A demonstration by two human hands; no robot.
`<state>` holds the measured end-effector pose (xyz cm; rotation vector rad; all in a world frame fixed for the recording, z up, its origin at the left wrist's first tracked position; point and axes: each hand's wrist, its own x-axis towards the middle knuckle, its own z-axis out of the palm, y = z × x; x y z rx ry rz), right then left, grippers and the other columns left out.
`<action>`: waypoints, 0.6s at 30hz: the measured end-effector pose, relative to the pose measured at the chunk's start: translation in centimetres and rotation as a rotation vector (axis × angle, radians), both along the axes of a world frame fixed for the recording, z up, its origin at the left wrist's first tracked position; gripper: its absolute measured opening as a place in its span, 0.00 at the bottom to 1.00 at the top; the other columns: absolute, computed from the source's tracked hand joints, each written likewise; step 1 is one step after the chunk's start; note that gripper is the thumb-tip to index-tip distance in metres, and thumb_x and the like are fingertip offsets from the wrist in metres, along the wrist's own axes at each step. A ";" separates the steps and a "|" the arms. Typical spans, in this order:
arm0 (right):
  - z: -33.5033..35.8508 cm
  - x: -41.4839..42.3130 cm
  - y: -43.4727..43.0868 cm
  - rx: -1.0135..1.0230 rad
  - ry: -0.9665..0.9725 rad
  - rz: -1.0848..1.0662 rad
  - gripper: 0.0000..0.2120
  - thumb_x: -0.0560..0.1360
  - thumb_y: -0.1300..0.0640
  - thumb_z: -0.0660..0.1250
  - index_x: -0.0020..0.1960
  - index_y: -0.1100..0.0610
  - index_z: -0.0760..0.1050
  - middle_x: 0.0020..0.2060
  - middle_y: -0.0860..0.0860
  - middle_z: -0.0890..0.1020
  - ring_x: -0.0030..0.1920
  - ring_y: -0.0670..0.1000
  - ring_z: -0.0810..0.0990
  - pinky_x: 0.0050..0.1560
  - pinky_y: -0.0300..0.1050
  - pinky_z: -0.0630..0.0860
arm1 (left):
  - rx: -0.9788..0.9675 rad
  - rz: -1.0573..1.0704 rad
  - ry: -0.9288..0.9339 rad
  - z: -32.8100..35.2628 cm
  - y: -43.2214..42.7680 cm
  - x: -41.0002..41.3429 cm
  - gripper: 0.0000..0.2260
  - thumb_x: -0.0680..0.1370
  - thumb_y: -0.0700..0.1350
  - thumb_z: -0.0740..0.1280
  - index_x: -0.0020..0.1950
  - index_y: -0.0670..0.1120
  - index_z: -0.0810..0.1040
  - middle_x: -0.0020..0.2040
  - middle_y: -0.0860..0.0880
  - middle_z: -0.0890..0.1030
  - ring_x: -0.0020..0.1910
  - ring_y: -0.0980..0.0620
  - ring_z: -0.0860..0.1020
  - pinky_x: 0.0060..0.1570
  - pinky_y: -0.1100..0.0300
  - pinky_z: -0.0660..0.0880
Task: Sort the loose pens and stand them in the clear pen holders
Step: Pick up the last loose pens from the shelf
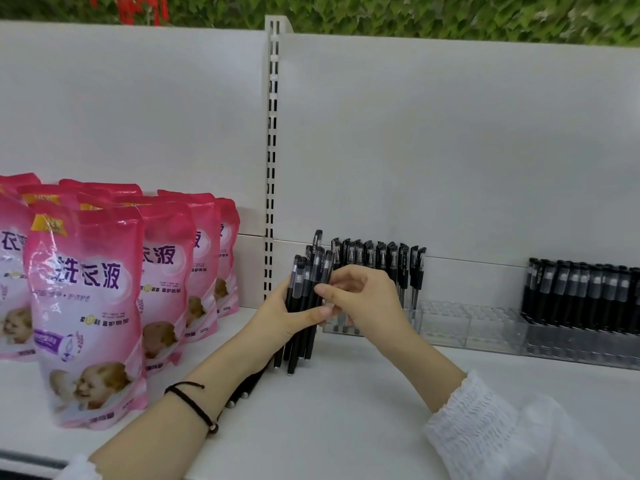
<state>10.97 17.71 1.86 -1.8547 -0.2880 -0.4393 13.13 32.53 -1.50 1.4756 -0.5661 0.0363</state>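
My left hand (277, 320) grips a bundle of several black pens (306, 289), caps up, tips just above the white shelf. My right hand (360, 299) pinches pens at the bundle's right side with thumb and fingers. A few more loose pens (246, 386) lie on the shelf under my left forearm. Behind my hands a clear pen holder (446, 323) has a row of black pens (377, 261) standing at its left end. A second clear pen holder (571, 344) on the right carries another row of black pens (581, 292).
Several pink laundry-liquid pouches (90, 306) stand on the left of the white shelf (346, 410). A slotted upright (272, 150) divides the white back panel. The clear holders stand along the back wall.
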 end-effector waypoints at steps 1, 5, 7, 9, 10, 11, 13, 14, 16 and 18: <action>0.0 0.1 0.0 -0.026 -0.006 0.006 0.05 0.71 0.58 0.76 0.41 0.58 0.81 0.33 0.53 0.84 0.30 0.44 0.79 0.30 0.34 0.72 | -0.009 -0.002 0.013 0.0 0.0 0.1 0.15 0.73 0.37 0.72 0.57 0.47 0.76 0.41 0.54 0.83 0.41 0.58 0.82 0.41 0.65 0.77; -0.1 0.2 0.0 -0.058 -0.012 0.046 0.06 0.73 0.54 0.73 0.43 0.56 0.82 0.34 0.54 0.84 0.29 0.45 0.77 0.32 0.39 0.74 | -0.070 -0.004 0.080 0.0 0.1 0.6 0.13 0.74 0.38 0.71 0.58 0.43 0.75 0.35 0.51 0.79 0.34 0.53 0.77 0.38 0.58 0.77; -0.1 0.1 0.0 -0.075 -0.013 0.021 0.09 0.75 0.50 0.71 0.44 0.56 0.82 0.34 0.55 0.83 0.29 0.46 0.76 0.29 0.37 0.72 | -0.134 0.035 0.124 0.3 0.5 0.8 0.11 0.74 0.41 0.72 0.53 0.43 0.73 0.32 0.52 0.76 0.30 0.54 0.74 0.33 0.59 0.75; -0.4 0.2 0.0 -0.084 0.026 -0.010 0.11 0.76 0.49 0.70 0.42 0.57 0.81 0.35 0.55 0.83 0.28 0.46 0.76 0.27 0.34 0.68 | -0.202 0.081 0.173 0.8 1.2 1.1 0.10 0.74 0.41 0.72 0.48 0.44 0.72 0.30 0.52 0.73 0.27 0.54 0.71 0.28 0.60 0.72; -0.6 0.3 0.2 -0.081 0.067 -0.008 0.11 0.76 0.50 0.70 0.40 0.57 0.80 0.35 0.54 0.83 0.28 0.46 0.76 0.27 0.33 0.68 | -0.234 0.089 0.199 1.0 1.5 1.3 0.10 0.74 0.40 0.72 0.47 0.45 0.71 0.30 0.51 0.73 0.26 0.55 0.71 0.27 0.61 0.71; -0.8 0.3 0.4 -0.083 0.118 0.000 0.10 0.76 0.52 0.70 0.39 0.56 0.79 0.36 0.53 0.83 0.28 0.46 0.76 0.26 0.33 0.67 | -0.261 0.091 0.220 1.2 1.9 1.4 0.10 0.74 0.39 0.72 0.47 0.45 0.71 0.31 0.51 0.72 0.25 0.55 0.70 0.25 0.62 0.70; -1.5 0.4 1.1 -0.127 0.212 0.017 0.08 0.75 0.54 0.71 0.38 0.56 0.78 0.35 0.51 0.82 0.29 0.47 0.77 0.25 0.34 0.67 | -0.292 0.104 0.244 1.5 2.5 1.6 0.10 0.74 0.38 0.71 0.47 0.45 0.71 0.32 0.50 0.72 0.25 0.56 0.70 0.24 0.63 0.69; -1.7 0.4 1.6 -0.161 0.247 0.024 0.08 0.74 0.54 0.72 0.38 0.56 0.78 0.34 0.50 0.82 0.29 0.47 0.77 0.24 0.34 0.66 | -0.294 0.115 0.246 1.6 2.7 1.6 0.10 0.74 0.37 0.72 0.47 0.45 0.71 0.32 0.50 0.72 0.25 0.55 0.70 0.24 0.63 0.69; -2.3 0.5 2.8 -0.237 0.292 0.028 0.08 0.72 0.54 0.74 0.38 0.56 0.77 0.33 0.50 0.81 0.29 0.47 0.76 0.22 0.33 0.66 | -0.282 0.133 0.237 1.7 3.0 1.7 0.11 0.73 0.37 0.72 0.47 0.45 0.71 0.32 0.49 0.72 0.25 0.55 0.71 0.25 0.62 0.70; -2.6 0.8 4.2 -0.311 0.320 0.014 0.11 0.70 0.51 0.75 0.39 0.56 0.76 0.34 0.49 0.81 0.29 0.47 0.76 0.28 0.35 0.70 | -0.255 0.167 0.206 1.8 3.3 1.8 0.11 0.73 0.37 0.73 0.47 0.44 0.71 0.32 0.49 0.73 0.26 0.54 0.71 0.26 0.61 0.70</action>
